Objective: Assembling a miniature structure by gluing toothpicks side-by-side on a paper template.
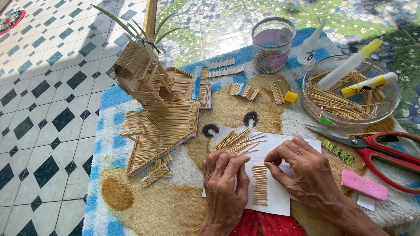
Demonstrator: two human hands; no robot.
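Bamboo-pale toothpicks lay in a neat row of sticks [259, 184] on a white sheet of paper [280, 144], and both hands worked at it. Seen from the head camera, the left hand [224, 183] rested just beside the row's left edge, fingers curled loosely and touching the sticks but clamped on nothing. The right hand [302, 168] pressed its fingertips [270, 168] down at the row's top right corner, fingers drawn together; whether a single stick was pinched there I could not tell. A loose bundle of toothpicks [238, 140] fanned out just above, within easy reach. To my eye, the row would come out best if each stick were butted snug against its neighbour with the ends kept level, one hand steadying the edge. Further off stood a small toothpick house [144, 74] on its base, red-handled scissors [380, 150] and a glass bowl [393, 102] holding glue bottles.
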